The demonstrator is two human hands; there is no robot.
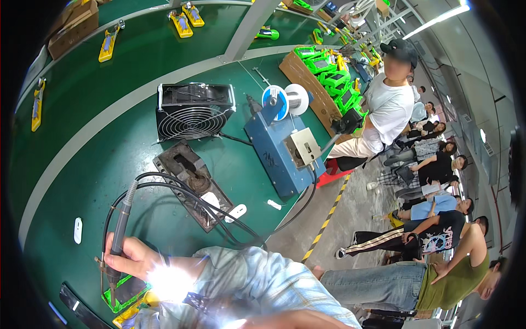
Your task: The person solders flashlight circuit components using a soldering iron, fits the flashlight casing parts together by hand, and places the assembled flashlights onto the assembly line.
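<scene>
Beyond, cardboard box (308, 93) of green devices (333, 82), right hand (134, 257) gripping soldering iron (125, 211), left hand hidden, state unclear.

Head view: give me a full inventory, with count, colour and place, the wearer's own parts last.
Bench: 1, green, left and centre
Fan: 1, black, back of bench
Box unit: 1, blue, right of fan
Wire reel: apparently 1, blue and white, atop box unit
Tool stand: 1, dark, below fan
White pieces: several, bench and stand
Soldering tool: 1, grey, lower left
Green-rimmed piece: 1, green and dark, under the tool
Yellow devices: at least 4, upper left
Green cases: many, in carton
Cartons: at least 2, brown, upper left and centre
People: several, mixed clothing, right
Right hand: 1, bare, gripping the tool
</scene>
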